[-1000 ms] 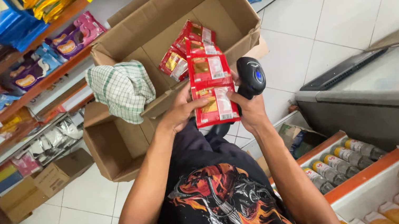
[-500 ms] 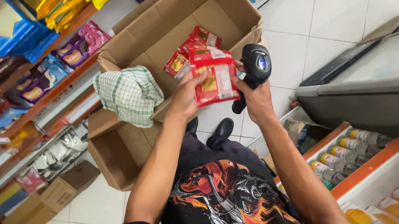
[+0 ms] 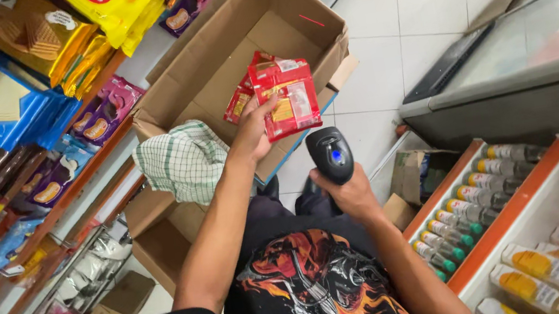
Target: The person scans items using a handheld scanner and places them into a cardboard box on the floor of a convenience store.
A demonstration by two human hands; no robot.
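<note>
Shop aisle, white tiled floor (image 3: 419, 0); stocked shelves (image 3: 31, 144) on the left-hand side, a glass-topped chest freezer (image 3: 507, 83) on the right-hand side.

Item 1: left hand (image 3: 253, 133), grip closed around the lower corner of a red snack packet (image 3: 288, 99), held upright just over the front rim of an open cardboard box (image 3: 239, 44). More red packets (image 3: 244, 99) lie in the box directly behind that grip.

Item 2: right hand (image 3: 349, 194), grip wrapped around the handle of a black barcode scanner (image 3: 330, 155), head raised, just below and to the right of the packet, not touching it.

Item 3: green checked cloth (image 3: 183, 161), draped on the box edge left of the left grip.

Item 4: bottles (image 3: 481, 200) in an orange-trimmed rack, right of the right grip.

Risks, as judged: the packet is pinched at one corner only, so the glossy film could slip and drop to the floor. Glare or creasing on the wrapper could spoil a read. The box sits tilted with no support visible beneath it; a nudge from the forearm could tip it.
</note>
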